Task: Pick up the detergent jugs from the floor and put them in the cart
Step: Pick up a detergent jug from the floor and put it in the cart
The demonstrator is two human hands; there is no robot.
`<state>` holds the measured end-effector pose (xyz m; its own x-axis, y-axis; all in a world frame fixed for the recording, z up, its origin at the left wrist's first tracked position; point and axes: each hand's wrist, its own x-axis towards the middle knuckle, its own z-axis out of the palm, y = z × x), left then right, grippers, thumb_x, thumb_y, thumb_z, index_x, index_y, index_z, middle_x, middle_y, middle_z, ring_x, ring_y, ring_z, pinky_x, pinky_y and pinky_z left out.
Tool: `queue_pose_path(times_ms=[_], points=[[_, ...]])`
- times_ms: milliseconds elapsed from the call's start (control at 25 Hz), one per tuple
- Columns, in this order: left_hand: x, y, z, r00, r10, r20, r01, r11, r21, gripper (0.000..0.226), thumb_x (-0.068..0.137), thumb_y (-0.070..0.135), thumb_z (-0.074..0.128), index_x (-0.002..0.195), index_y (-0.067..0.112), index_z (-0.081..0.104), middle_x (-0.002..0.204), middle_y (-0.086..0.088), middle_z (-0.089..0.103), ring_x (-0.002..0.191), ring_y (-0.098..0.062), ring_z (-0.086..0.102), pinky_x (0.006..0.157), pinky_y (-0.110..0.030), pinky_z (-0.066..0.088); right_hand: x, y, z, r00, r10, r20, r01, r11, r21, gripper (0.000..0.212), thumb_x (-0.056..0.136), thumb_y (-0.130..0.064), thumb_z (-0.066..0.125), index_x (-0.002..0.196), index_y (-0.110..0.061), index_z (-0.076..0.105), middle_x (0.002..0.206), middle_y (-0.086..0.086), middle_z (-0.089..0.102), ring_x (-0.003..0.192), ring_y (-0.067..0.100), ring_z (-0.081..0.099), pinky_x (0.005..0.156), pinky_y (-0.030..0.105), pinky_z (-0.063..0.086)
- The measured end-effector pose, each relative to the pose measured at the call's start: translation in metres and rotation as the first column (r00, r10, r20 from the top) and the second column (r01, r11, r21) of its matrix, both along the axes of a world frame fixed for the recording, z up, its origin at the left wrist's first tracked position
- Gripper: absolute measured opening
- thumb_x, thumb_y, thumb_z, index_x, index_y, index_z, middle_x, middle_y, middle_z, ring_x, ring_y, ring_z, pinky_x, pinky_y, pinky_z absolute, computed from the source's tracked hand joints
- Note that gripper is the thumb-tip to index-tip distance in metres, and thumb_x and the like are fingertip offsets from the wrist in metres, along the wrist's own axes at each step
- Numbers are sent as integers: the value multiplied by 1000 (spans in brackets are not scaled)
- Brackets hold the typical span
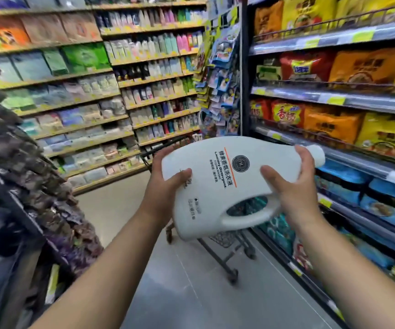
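A white detergent jug (217, 184) with black print and an orange line lies on its side in the air at mid-frame, cap end pointing right. My left hand (165, 186) grips its base end from the left. My right hand (296, 186) holds the neck end and the part above the handle. Behind and below the jug stands a dark metal shopping cart (229, 255); the jug hides most of its basket, and only its lower frame, wheels and a strip of its far rim show. No other jug is visible.
Stocked shelves (357, 138) run close along the right, with snack bags and blue packs. A rack of dark clothing (25, 186) crowds the left. More shelving (120, 103) closes the far end. Grey floor (191, 293) runs down the aisle between them.
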<state>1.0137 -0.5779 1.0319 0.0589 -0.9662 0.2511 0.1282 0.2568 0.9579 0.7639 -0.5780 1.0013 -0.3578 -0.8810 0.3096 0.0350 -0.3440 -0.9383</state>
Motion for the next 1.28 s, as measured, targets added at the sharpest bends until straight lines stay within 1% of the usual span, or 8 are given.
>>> queue_pose_path(times_ms=[240, 400, 520, 680, 840, 960, 1040, 1280], points=[[75, -95, -37, 986, 164, -14, -163, 984, 67, 56, 70, 19, 71, 117, 42, 50, 118, -12, 58, 98, -35, 65, 74, -47, 58, 79, -118, -27, 994, 111, -9, -110, 991, 77, 74, 72, -28, 83, 128, -45, 38, 130, -2, 51, 118, 19, 53, 105, 49, 43], [94, -187, -65, 979, 201, 30, -203, 971, 123, 63, 70, 20, 71, 126, 37, 47, 122, -14, 57, 101, -38, 64, 77, -50, 59, 100, -218, -62, 990, 142, 22, -143, 980, 139, 72, 75, -26, 81, 128, -46, 37, 127, -5, 51, 117, 18, 52, 106, 47, 41], [98, -272, -86, 969, 242, 59, -249, 953, 176, 62, 69, 19, 71, 123, 39, 48, 118, -12, 58, 97, -36, 65, 71, -45, 59, 107, -305, -89, 984, 169, 61, -177, 966, 188, 74, 74, -26, 81, 131, -44, 38, 123, -11, 52, 117, 16, 51, 106, 44, 41], [103, -367, -114, 969, 222, 109, -245, 923, 297, 59, 68, 22, 71, 119, 41, 49, 116, -7, 58, 98, -32, 64, 71, -44, 58, 110, -393, -122, 983, 163, 86, -182, 938, 294, 82, 68, -35, 86, 134, -44, 38, 129, -6, 54, 118, 17, 54, 103, 44, 44], [102, -444, -138, 983, 143, 117, -179, 901, 396, 57, 68, 20, 71, 117, 40, 49, 115, -6, 58, 96, -31, 65, 68, -41, 58, 110, -454, -151, 988, 105, 112, -140, 914, 382, 80, 74, -25, 81, 139, -34, 36, 122, -12, 54, 113, 11, 54, 99, 35, 43], [105, -513, -165, 988, 43, 147, -108, 874, 474, 55, 67, 21, 73, 113, 43, 52, 117, -9, 58, 98, -36, 65, 73, -48, 59, 115, -493, -187, 995, -5, 95, -38, 894, 447, 88, 66, -39, 86, 138, -38, 37, 123, -12, 54, 114, 11, 54, 104, 40, 43], [106, -556, -185, 980, -62, 188, -47, 848, 527, 53, 69, 23, 72, 114, 42, 51, 115, -10, 58, 94, -37, 65, 68, -46, 59, 120, -514, -213, 990, -94, 109, 27, 865, 501, 88, 62, -43, 87, 136, -42, 38, 128, -6, 54, 118, 15, 54, 104, 44, 44], [114, -694, -272, 905, -386, 179, 177, 723, 667, 51, 72, 16, 72, 115, 34, 52, 106, -5, 61, 83, -24, 64, 60, -34, 55, 158, -573, -296, 906, -416, 75, 260, 687, 678, 77, 70, -34, 83, 131, -47, 38, 126, -6, 53, 118, 19, 51, 104, 44, 42]])
